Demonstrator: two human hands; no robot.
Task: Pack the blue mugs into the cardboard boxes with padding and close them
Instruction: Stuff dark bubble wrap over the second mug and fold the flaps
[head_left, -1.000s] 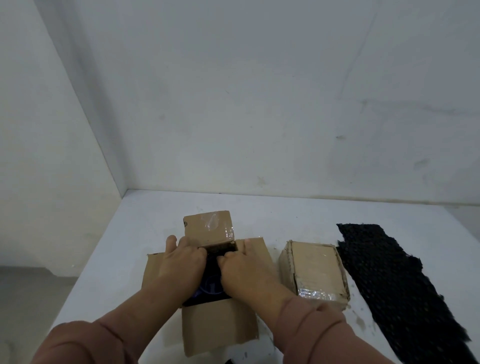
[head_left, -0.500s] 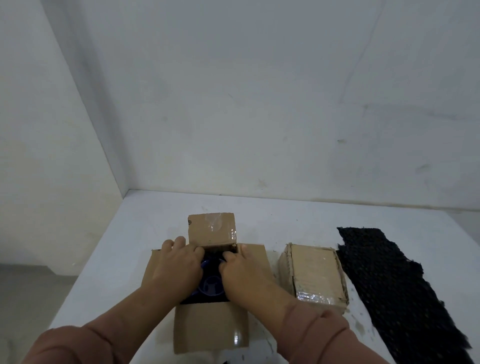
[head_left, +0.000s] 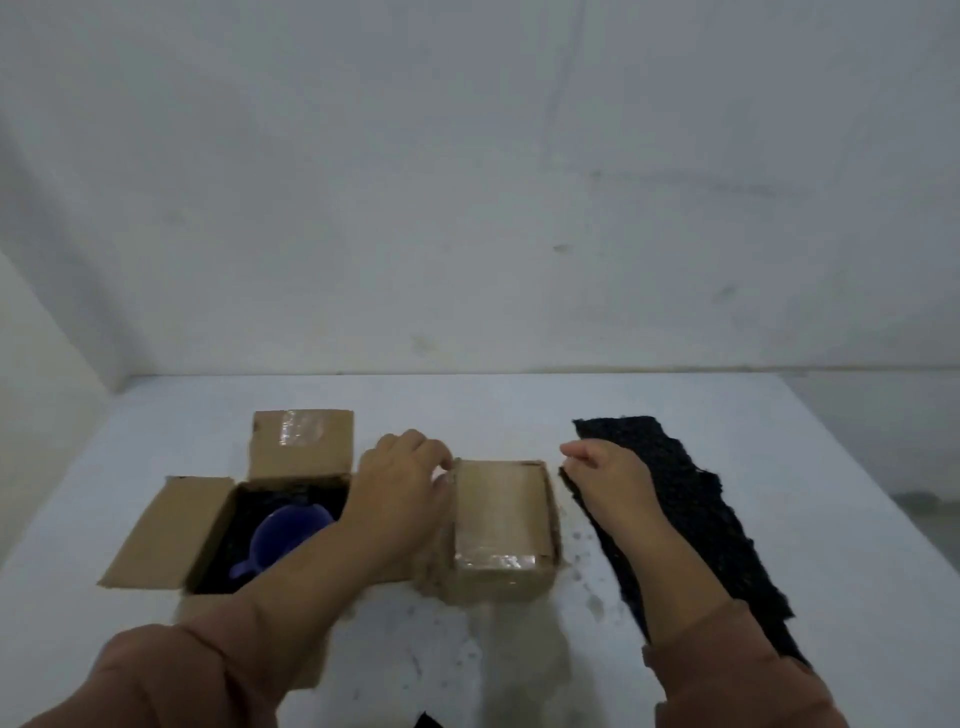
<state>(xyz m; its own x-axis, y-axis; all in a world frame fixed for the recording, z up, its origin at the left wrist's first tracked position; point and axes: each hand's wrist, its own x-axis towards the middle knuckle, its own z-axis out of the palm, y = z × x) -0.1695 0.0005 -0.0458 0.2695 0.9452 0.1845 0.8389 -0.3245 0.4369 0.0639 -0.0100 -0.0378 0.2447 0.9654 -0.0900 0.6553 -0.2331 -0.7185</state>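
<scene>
1. The pale wall (head_left: 467, 182) is standing well beyond both grips, meeting the far edge of the bench.
2. The white bench (head_left: 519, 405) is carrying everything, spreading out beneath and past both grips.
3. The black padding sheet (head_left: 701, 519) is lying flat under the right grip and its forearm, running out to the right of it and back toward the person.
4. The open cardboard box (head_left: 166, 530) is sitting just left of the left grip, its flaps spread outward. The left forearm is crossing its near right corner. Dark padding is lining the inside.
5. The closed cardboard box (head_left: 498, 514) is resting between the two grips, shiny tape showing along its near edge.
6. The pinkish sleeves (head_left: 171, 670) are covering both arms up to the wrists.
7. The left grip (head_left: 405, 493) is curling its fingers against the closed cardboard box's far left corner and touching it. I cannot tell whether it is actually clasping the box.
8. The right grip (head_left: 608, 467) is hanging just right of the closed cardboard box, over the padding sheet's left edge. Its fingers are loosely curled and holding nothing I can see.
9. The blue mug (head_left: 283, 530) is lying inside the open cardboard box, left of the left grip and near its wrist, with its handle pointing toward the person.
</scene>
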